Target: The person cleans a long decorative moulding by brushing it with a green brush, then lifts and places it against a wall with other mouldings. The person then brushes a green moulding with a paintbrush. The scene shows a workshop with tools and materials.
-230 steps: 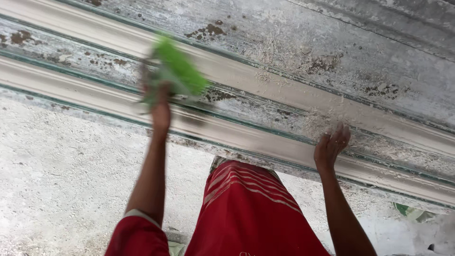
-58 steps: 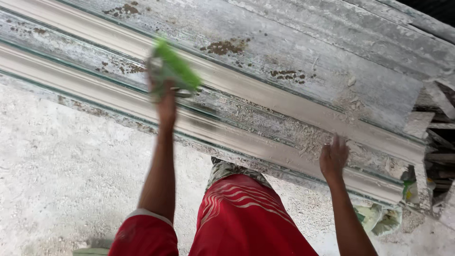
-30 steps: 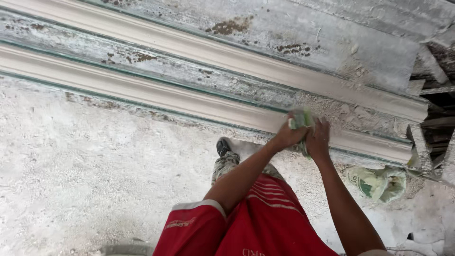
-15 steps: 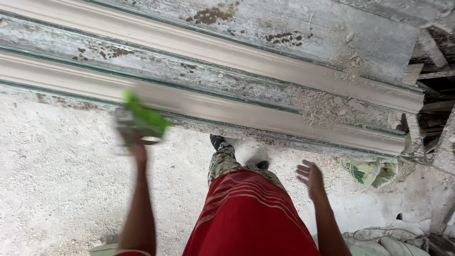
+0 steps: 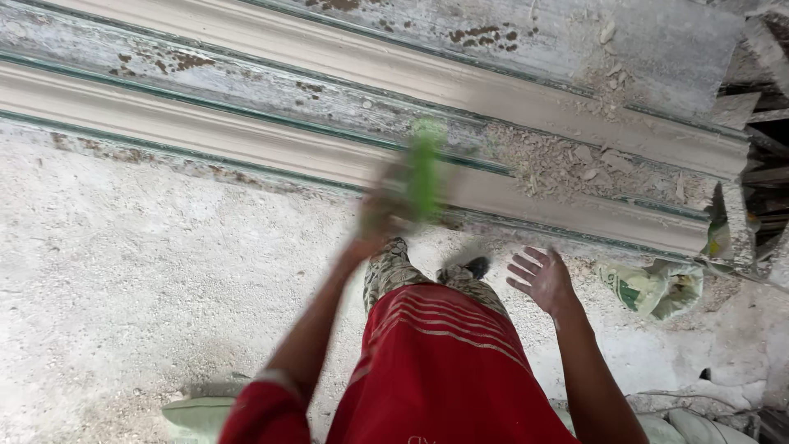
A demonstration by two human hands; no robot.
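Note:
My left hand is blurred with motion and grips a green brush-like tool. The tool is over the near pale moulding strip, which runs across the view on the ground. My right hand hangs open with fingers spread, holding nothing, just short of that moulding's right end. A second long moulding lies behind the first. Crumbs and dust lie between them on the right. My red shirt and one shoe show below.
Rough pale concrete ground fills the left. A crumpled green and white bag lies to the right of my right hand. Broken boards and debris crowd the right edge. A pale sack lies by my left elbow.
My left hand has swung the green tool from the left over to the middle of the near moulding. The right hand has stayed open and low. The view shifted slightly right.

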